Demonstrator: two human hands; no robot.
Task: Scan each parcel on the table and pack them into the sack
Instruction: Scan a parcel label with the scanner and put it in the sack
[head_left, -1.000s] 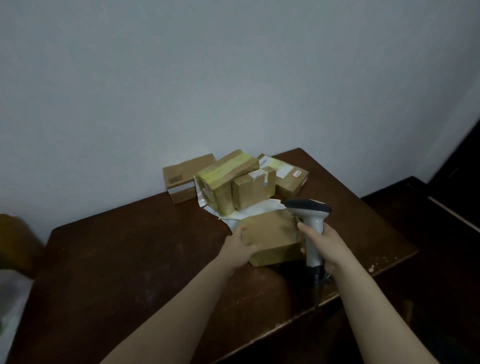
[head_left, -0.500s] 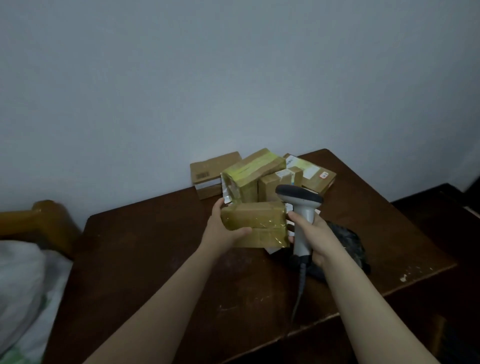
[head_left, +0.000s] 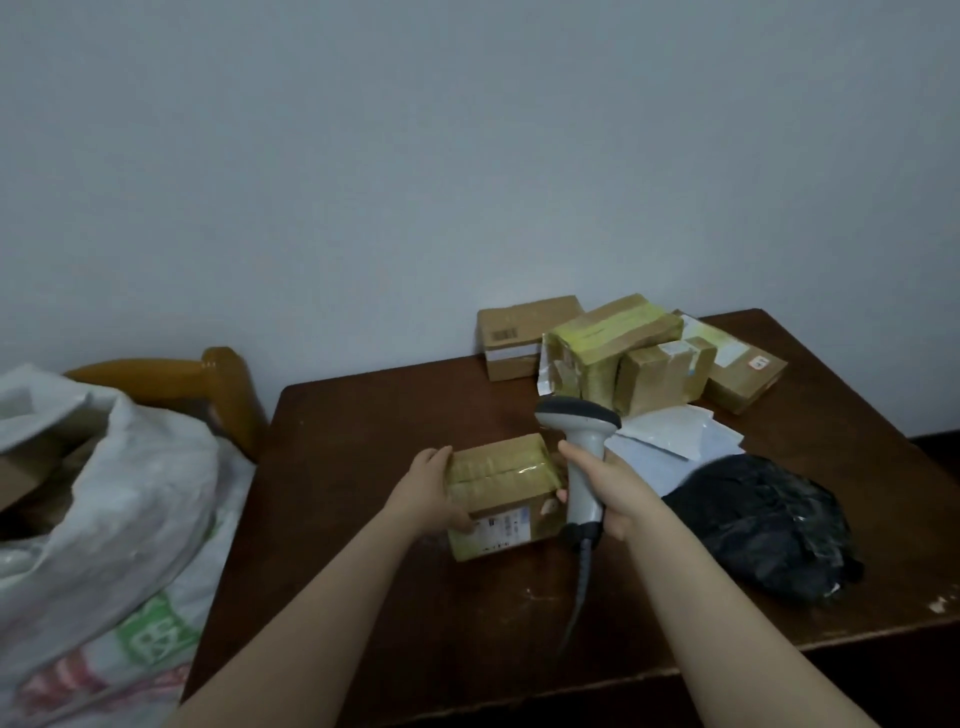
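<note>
Two hands, left hand (head_left: 426, 493) gripping parcel (head_left: 501, 496), right hand (head_left: 615, 491) holding scanner (head_left: 581, 452)

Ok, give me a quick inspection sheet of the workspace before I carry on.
Surface: dark wooden table, scuffed near its right edge.
Job's things: taped parcel, label facing camera; cardboard boxes piled at the back; white mailers; black bag; scanner; sack open at left.
Clutter: nothing seen.
Hands: left hand grips the taped parcel; right hand grips the scanner.
Cables: scanner cable trails toward the near edge.
Surroundings: plain wall; wooden frame behind the sack.
</note>
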